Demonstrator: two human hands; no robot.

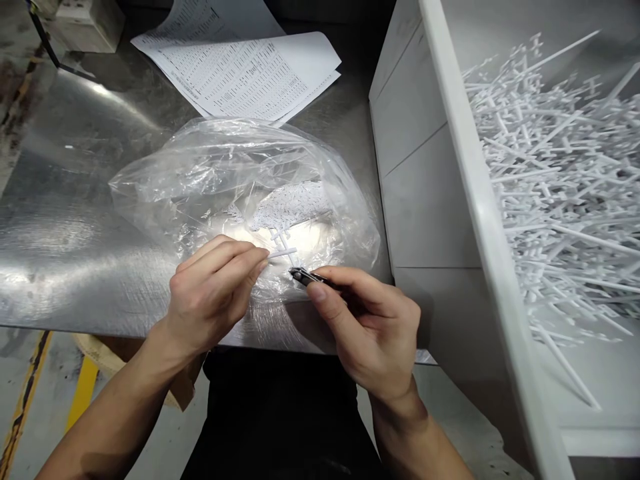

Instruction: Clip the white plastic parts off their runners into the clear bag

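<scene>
Between the thumb and fingers of my left hand (220, 283) is the end of a thin white plastic sprue (283, 253), a stem with short cross branches. My right hand (370, 320) grips a dark metal nail clipper (303, 276), its jaws at one branch of the sprue. Whether the jaws are closed on that branch I cannot tell. Beneath both hands lies a clear plastic bag (210, 180) on the metal table. Inside it shows a heap of tiny white pieces (293, 203).
A large white bin (480, 200) full of tangled white sprues (575, 187) stands at the right, its wall rising beside the table. Printed sheets (240, 70) lie behind the bag. A pale block (87, 27) sits at the back left of the metal table (75, 220). A cardboard box (180, 390) is below the edge.
</scene>
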